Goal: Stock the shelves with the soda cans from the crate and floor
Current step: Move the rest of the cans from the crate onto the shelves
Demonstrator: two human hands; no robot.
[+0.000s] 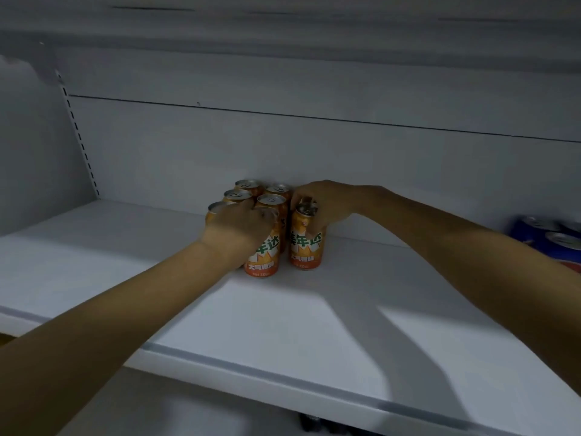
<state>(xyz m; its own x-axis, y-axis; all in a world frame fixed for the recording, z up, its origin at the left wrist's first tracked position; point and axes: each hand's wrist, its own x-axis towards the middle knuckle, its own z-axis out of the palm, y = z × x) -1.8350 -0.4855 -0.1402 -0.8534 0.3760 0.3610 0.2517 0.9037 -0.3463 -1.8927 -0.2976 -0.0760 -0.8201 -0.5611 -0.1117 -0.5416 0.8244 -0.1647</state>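
the orange soda cans (270, 199) are standing upright in a tight cluster on the white shelf (314, 325), toward 12 o'clock. the left hand (242, 229) is resting over the front-left cans, fingers curling around one. the right hand (327, 202) is gripping the front-right can (306, 247), fingers wrapping its top. blue cans (556, 240) are sitting at 3 o'clock.
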